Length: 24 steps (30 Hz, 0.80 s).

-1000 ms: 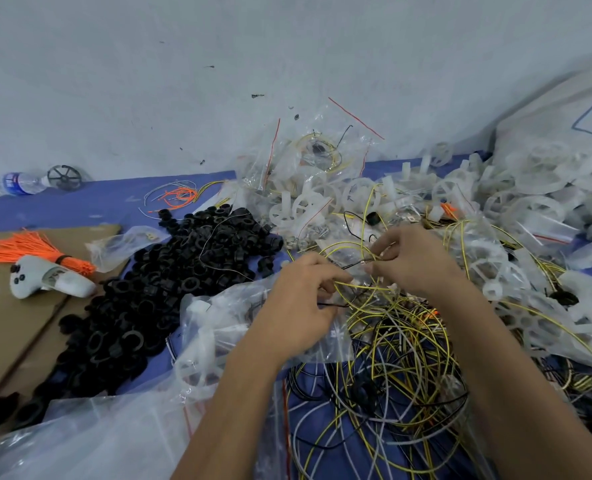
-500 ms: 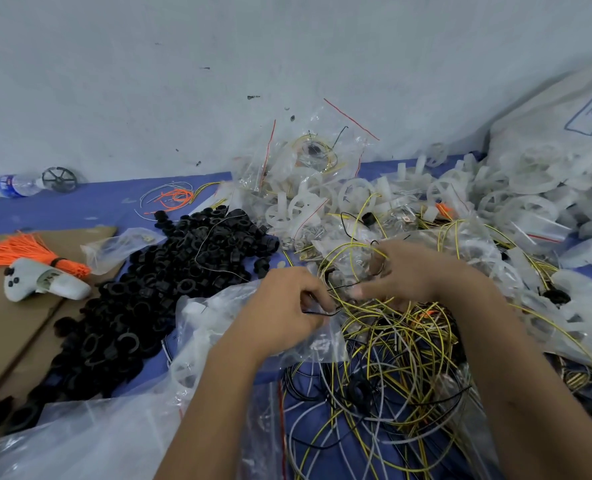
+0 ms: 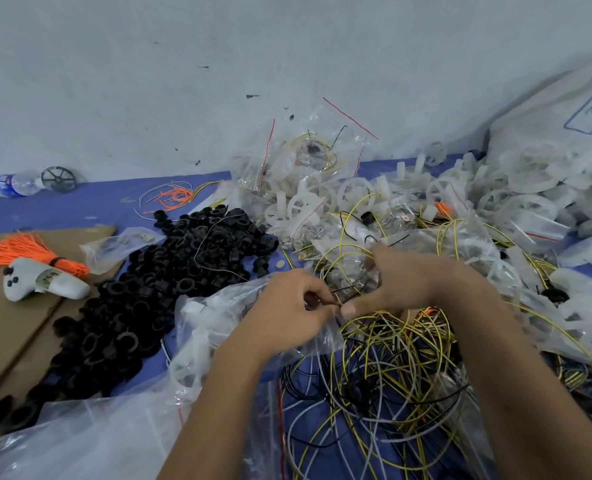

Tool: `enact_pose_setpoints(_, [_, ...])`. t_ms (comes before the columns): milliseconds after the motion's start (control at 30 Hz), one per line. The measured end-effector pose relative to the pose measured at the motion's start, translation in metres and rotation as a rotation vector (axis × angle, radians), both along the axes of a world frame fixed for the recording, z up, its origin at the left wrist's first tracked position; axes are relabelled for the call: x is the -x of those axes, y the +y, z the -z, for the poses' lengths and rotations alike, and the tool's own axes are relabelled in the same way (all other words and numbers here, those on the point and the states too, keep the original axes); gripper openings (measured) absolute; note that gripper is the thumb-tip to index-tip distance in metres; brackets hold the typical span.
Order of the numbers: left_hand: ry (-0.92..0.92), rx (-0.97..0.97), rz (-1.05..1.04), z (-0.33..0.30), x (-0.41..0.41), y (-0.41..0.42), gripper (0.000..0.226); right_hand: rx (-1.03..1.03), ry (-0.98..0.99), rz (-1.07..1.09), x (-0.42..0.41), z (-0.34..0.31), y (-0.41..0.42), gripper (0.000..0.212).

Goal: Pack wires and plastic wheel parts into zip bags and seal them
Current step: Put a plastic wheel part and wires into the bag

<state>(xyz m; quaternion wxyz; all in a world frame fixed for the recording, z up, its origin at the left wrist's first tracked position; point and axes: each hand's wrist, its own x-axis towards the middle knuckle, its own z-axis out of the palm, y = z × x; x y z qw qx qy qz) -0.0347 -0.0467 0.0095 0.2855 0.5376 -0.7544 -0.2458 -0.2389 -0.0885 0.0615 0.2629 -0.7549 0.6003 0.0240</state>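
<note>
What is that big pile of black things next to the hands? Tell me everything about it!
The pile of black rings is a heap of many small, dark, plastic-looking rings, some closed, some open like a C. It lies loose on the blue cover, stretching from beside the white wheels to the near left. A thin white wire lies across it. Its left edge meets the cardboard, and clear bags overlap it.

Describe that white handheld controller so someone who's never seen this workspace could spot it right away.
Start at the brown cardboard sheet on the left, beside the big pile of black plastic rings. The white controller lies on that cardboard, touching a bundle of orange ties. It is the only smooth, solid white object there, with small dark buttons at its left end.
</note>
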Motion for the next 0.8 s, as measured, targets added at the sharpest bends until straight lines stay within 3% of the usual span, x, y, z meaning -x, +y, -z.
enact_pose_setpoints(33, [0.0, 0.002, 0.008, 0.001, 0.001, 0.0, 0.026, 0.016, 0.063, -0.012, -0.006, 0.002, 0.003, 0.121])
enact_pose_setpoints(167, [0.021, 0.016, 0.017, 0.007, 0.003, -0.003, 0.022, 0.182, 0.251, -0.043, -0.028, 0.015, 0.01, 0.101])
enact_pose_setpoints(400, [0.042, -0.003, -0.006, 0.01, 0.001, -0.003, 0.024, 0.235, 0.145, -0.064, -0.002, 0.004, 0.001, 0.032])
enact_pose_setpoints(500, [0.037, 0.013, -0.034, 0.011, 0.004, -0.003, 0.014, 0.238, 0.033, -0.075, 0.016, -0.005, -0.002, 0.012])
enact_pose_setpoints(600, [0.029, 0.14, -0.107, 0.006, 0.008, -0.003, 0.007, 0.227, -0.041, -0.037, 0.03, -0.014, -0.002, 0.027])
enact_pose_setpoints(733, [0.096, 0.258, -0.185, -0.007, 0.019, -0.005, 0.005, 0.29, -0.159, -0.015, 0.041, -0.023, -0.002, 0.024])
enact_pose_setpoints(800, [0.024, 0.204, -0.198, -0.01, 0.027, -0.012, 0.022, 0.364, -0.24, -0.011, 0.042, -0.029, -0.002, 0.03])
